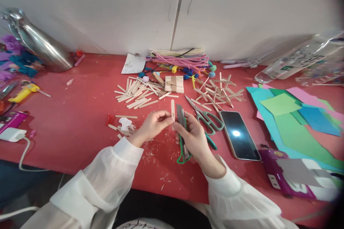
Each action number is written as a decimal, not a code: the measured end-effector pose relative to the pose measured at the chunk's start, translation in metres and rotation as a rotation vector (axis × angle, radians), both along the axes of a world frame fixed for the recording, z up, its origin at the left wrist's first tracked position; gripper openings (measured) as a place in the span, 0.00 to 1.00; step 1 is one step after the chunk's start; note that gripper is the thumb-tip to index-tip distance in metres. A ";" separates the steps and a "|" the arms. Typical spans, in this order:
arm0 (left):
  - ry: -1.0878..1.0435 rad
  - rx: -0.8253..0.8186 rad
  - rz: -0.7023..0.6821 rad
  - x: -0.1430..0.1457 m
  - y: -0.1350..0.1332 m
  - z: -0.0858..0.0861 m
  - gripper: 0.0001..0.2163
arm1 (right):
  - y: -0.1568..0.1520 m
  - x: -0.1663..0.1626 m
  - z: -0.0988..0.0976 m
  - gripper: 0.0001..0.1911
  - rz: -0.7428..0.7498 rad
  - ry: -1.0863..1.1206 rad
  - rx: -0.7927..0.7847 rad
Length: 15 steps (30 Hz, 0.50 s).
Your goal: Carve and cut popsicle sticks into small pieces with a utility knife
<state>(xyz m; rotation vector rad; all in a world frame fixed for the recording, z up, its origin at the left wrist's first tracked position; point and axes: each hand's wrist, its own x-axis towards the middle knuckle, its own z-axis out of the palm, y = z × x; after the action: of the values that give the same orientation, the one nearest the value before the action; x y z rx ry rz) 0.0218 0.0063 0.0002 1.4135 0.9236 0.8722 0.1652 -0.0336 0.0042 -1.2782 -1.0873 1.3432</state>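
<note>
My left hand (153, 124) pinches a pale wooden craft stick (172, 109) that stands upright over the red table (80, 114). My right hand (195, 137) is wrapped round a utility knife (180, 115) with a green handle, its grey blade end up against the stick. Wood shavings (158, 154) lie scattered on the table below both hands. Both wrists wear white sleeves.
Green-handled scissors (208, 118) and a phone (238, 134) lie right of my hands. Loose craft sticks (138, 94), a stacked stick block (174, 83), pipe cleaners (180, 61) behind. Coloured paper (295, 121), a purple stapler (285, 173) right. Metal jug (40, 44), yellow glue gun (24, 92) left.
</note>
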 end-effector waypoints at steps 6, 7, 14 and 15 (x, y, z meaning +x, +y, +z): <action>0.065 0.028 -0.011 -0.001 -0.003 0.002 0.11 | 0.000 0.001 -0.004 0.23 0.001 -0.082 0.017; 0.085 0.021 -0.010 -0.002 -0.004 0.003 0.11 | 0.001 0.002 -0.003 0.23 -0.004 -0.076 0.021; 0.185 0.057 -0.144 -0.003 -0.006 0.012 0.10 | 0.005 0.010 0.004 0.21 -0.136 0.027 0.019; 0.192 0.064 -0.164 -0.003 -0.006 0.011 0.11 | 0.006 0.011 0.005 0.20 -0.146 0.032 0.021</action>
<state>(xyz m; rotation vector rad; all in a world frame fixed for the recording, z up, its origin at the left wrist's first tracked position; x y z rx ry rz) 0.0183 0.0002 0.0116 1.6253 0.9149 0.6565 0.1758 -0.0271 0.0087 -1.2906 -0.9647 1.2362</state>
